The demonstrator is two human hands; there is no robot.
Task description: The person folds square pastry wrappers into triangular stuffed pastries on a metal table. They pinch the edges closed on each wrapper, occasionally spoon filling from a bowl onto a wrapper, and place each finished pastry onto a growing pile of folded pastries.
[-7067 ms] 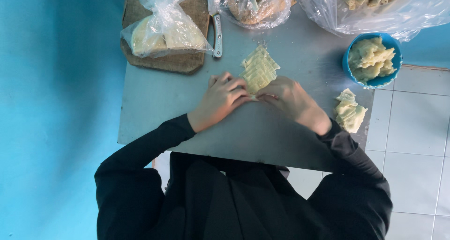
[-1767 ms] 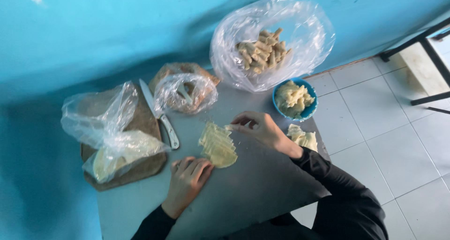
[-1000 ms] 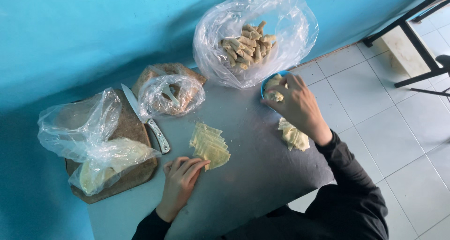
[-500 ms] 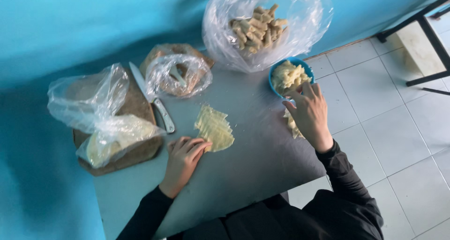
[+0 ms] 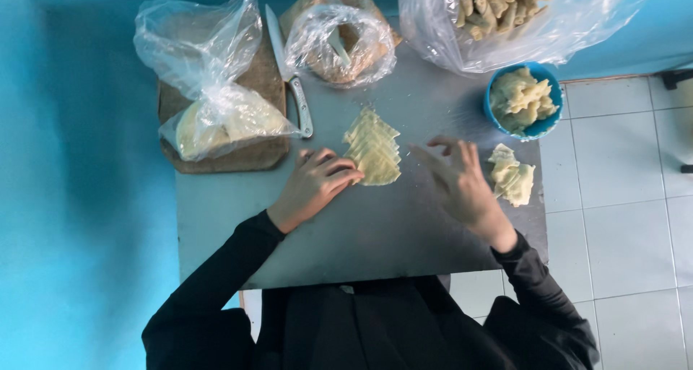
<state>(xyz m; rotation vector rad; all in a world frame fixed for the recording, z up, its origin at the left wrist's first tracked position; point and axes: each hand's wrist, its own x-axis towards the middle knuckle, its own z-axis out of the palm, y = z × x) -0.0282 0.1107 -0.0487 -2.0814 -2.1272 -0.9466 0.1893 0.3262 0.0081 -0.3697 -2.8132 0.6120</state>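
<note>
A flat piece of pale scored dough (image 5: 374,148) lies on the grey metal table (image 5: 375,225). My left hand (image 5: 315,186) rests on the table with its fingertips touching the dough's left edge. My right hand (image 5: 460,181) hovers just right of the dough, fingers spread, holding nothing. To its right sits a small pile of folded dough pieces (image 5: 511,175) near the table's edge. A blue bowl (image 5: 522,100) of shaped dough pieces stands behind that pile.
A wooden board (image 5: 216,117) at the left carries a clear bag of dough (image 5: 216,114). A knife (image 5: 291,81) lies beside it. Another bag (image 5: 339,45) sits behind, and a large bag of rolled pieces (image 5: 505,12) at the back right. White floor tiles lie right of the table.
My right hand has left the blue bowl and come back toward the flat dough. My left hand has stayed at the dough's left edge. The view has shifted to look straight down.
</note>
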